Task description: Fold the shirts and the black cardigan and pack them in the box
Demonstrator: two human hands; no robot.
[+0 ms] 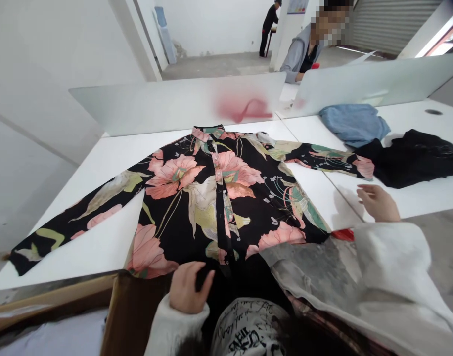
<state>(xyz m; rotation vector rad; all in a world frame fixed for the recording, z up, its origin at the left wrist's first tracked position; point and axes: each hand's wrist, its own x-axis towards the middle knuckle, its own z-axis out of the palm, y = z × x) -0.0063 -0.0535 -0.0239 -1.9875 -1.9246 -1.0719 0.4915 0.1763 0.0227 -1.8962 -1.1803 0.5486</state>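
Note:
A black long-sleeved shirt (207, 193) with large pink flowers lies face up and spread out on the white table (96, 247). Its collar points to the far side and both sleeves reach out sideways. Close to the front hem is my left hand (189, 288), with curved fingers and the thumb held apart; nothing shows in it. My right hand (379, 201) hovers near the cuff of the right-side sleeve, its fingers loosely stretched and holding nothing. Whether the left fingertips touch the hem I cannot tell.
Folded blue denim (354, 123) and a black garment (419, 155) lie at the right. A frosted divider (167, 104) runs along the back. At the lower left stands a cardboard box (117, 306) with pale cloth inside. A person (298, 57) sits beyond the divider; another stands farther off.

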